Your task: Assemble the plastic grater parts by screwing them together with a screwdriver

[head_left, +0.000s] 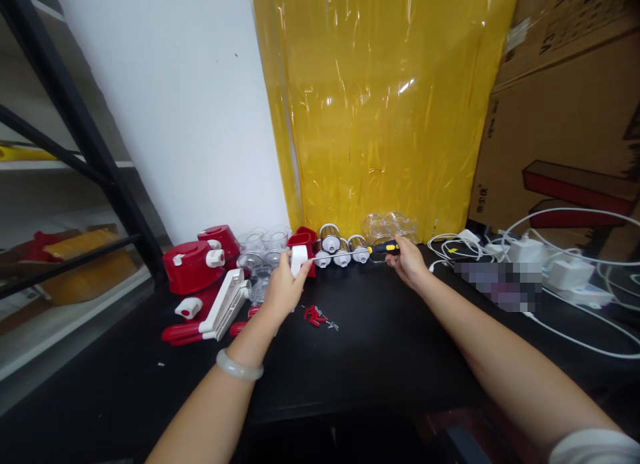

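Observation:
In my right hand [407, 261] is a screwdriver [384, 248] with a black and yellow handle, its long shaft pointing left. My left hand [284, 285] grips a small white plastic part [299, 259], and the shaft's tip reaches this part near my thumb. Whether the tip sits in a screw is too small to tell. Below my hands, small red pieces [314, 315] and several loose screws [333, 326] lie on the black table [380, 364]. Behind the shaft are several metal grater drums [341, 252] with white ends, beside a red plastic part [303, 237].
Red housings [193, 267], a white arm with a red handle [223, 307] and clear cups [263, 257] stand at the left. White cables [455, 247], chargers [525, 251] and a blurred-out phone-like object [495, 284] lie at the right. A cardboard box [555, 131] rises behind them.

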{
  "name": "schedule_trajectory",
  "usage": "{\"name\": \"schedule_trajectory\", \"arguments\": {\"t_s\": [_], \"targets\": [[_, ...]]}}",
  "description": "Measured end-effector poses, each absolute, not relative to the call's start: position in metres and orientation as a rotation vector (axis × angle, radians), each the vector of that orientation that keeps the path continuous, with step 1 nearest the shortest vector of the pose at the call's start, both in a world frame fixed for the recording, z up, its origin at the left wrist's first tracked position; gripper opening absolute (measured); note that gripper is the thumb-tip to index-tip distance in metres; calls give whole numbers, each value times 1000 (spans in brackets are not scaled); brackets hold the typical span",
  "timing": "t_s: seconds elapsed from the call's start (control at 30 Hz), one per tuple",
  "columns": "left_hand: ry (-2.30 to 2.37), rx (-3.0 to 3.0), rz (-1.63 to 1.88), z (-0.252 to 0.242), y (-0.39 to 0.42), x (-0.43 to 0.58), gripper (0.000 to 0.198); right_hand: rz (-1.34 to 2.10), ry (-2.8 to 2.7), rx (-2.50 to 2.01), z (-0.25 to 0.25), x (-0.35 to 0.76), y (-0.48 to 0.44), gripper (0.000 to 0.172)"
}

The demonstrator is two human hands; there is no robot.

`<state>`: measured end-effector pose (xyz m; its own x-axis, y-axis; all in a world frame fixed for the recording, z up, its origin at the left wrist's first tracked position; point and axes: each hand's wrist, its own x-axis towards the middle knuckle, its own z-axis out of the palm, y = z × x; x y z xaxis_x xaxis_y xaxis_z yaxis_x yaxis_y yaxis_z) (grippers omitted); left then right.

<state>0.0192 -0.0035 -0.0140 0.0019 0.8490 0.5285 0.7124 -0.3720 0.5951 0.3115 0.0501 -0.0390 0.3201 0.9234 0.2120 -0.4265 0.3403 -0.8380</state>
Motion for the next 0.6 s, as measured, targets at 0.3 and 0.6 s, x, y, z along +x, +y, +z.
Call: {"name": "schedule_trajectory", "arguments": {"t_s": [0.3, 0.6], "targets": [[1624, 2087, 1342, -15, -1, 19, 50, 1028, -726, -734, -38, 309, 50, 11], [1600, 2091, 1346, -16, -1, 19, 49, 1002, -814, -728, -39, 311, 48, 21]]}}
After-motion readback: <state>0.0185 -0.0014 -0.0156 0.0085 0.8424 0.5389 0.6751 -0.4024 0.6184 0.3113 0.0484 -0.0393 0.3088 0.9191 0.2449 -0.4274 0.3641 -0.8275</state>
